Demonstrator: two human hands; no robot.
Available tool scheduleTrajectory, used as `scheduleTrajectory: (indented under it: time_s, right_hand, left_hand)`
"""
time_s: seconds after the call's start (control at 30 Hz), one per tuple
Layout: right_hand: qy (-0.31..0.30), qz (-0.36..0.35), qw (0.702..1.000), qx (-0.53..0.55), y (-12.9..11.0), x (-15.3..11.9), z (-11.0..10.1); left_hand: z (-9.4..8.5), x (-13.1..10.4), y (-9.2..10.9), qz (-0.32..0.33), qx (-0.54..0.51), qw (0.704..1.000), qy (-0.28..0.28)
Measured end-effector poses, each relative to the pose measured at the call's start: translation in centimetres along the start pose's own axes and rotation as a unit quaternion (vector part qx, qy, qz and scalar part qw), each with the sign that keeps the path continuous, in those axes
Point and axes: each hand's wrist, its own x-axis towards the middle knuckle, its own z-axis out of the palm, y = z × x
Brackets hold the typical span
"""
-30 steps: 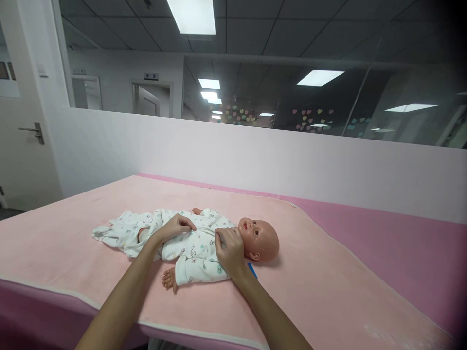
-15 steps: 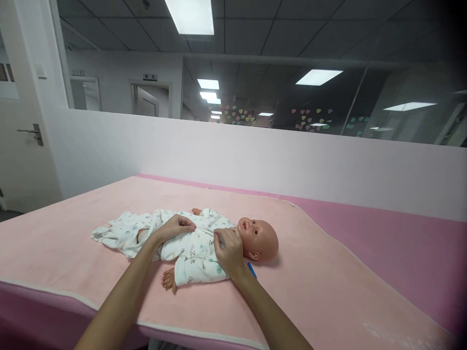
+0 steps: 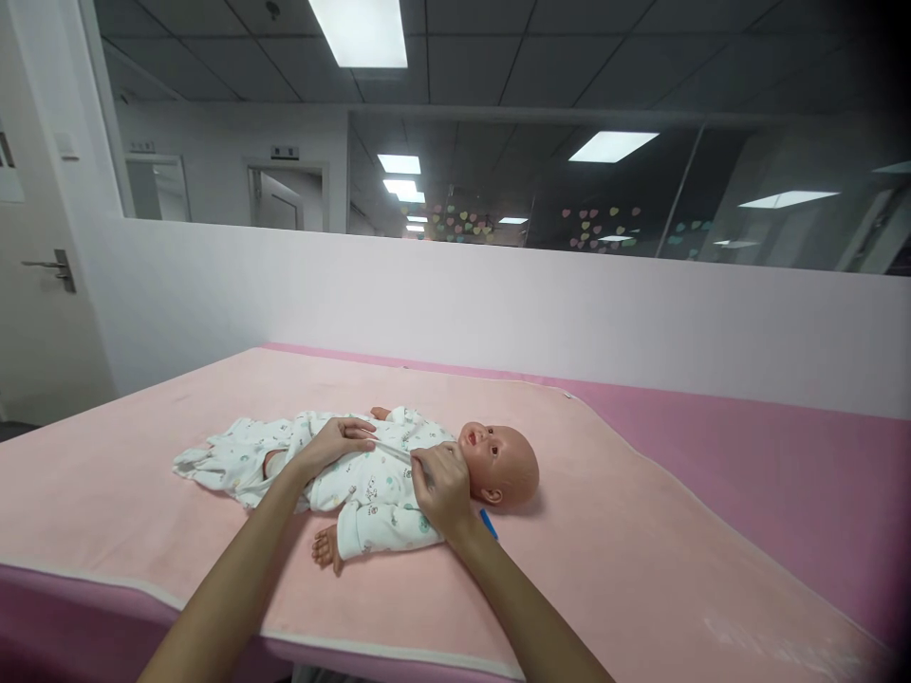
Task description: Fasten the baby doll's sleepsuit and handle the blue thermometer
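Note:
A baby doll (image 3: pixel 504 467) lies on its back with its head to the right. It wears a white patterned baby romper (image 3: pixel 377 517), and one bare doll hand (image 3: pixel 326 548) pokes from the near sleeve. My left hand (image 3: pixel 338 448) rests on the doll's belly, thumb and fingers closed on the romper's front edge. At the chest, just below the doll's chin, my right hand (image 3: pixel 442 482) pinches the same edge, its fingers curled. The cloth stretches in a raised fold between both hands. The exact grip of my left fingertips is partly hidden.
The doll lies on a peach mat (image 3: pixel 626 569) with a pale border, over a pink surface (image 3: pixel 769 455). A small blue strip (image 3: pixel 488 524) lies beside the doll's head, by my right wrist. A low white wall (image 3: pixel 498 313) with glass above stands behind.
The romper's edge between my hands is pulled tighter and lifted into a clearer fold. My left fingers have straightened slightly. The whole view has shifted a little.

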Motion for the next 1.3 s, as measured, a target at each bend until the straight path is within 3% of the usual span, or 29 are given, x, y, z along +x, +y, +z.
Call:
scheduleTrajectory:
  time_s: [0.13,0.23,0.4,0.53,0.67,0.77,0.83,1.1,1.3]
  right_hand:
    - [0.005,-0.035,0.999,0.008,-0.1,0.1,-0.2]
    - [0.011,-0.042,0.999,0.006,-0.1,0.1,-0.2]
    - [0.009,-0.042,0.999,0.008,0.1,0.0,-0.2]
    - [0.013,-0.038,0.999,0.004,0.2,0.0,-0.1]
    - [0.025,-0.039,0.999,-0.007,0.2,0.0,-0.1]
    - [0.027,-0.034,0.999,-0.013,0.2,0.0,-0.1]
    - [0.021,-0.039,0.999,-0.017,0.2,-0.1,-0.2]
    - [0.02,-0.077,0.997,-0.007,0.2,-0.3,-0.4]
    - [0.049,-0.107,0.992,-0.034,1.0,1.0,-2.0]
  left_hand:
    - [0.1,0.1,-0.2,0.019,0.027,0.999,0.018]
    - [0.5,0.0,0.0,0.058,0.143,0.986,0.067]
    - [1.8,0.0,1.4,0.18,0.359,0.892,0.21]
    - [4.0,0.9,3.7,0.244,0.398,0.843,0.266]
    - [7.2,2.9,4.6,0.276,0.42,0.838,0.211]
    - [9.2,4.2,3.5,0.253,0.43,0.849,0.175]
    - [9.8,4.5,2.5,0.235,0.445,0.858,0.105]
    - [7.7,3.2,1.5,0.192,0.284,0.938,-0.044]
    - [7.1,3.2,0.8,0.174,0.232,0.953,-0.092]
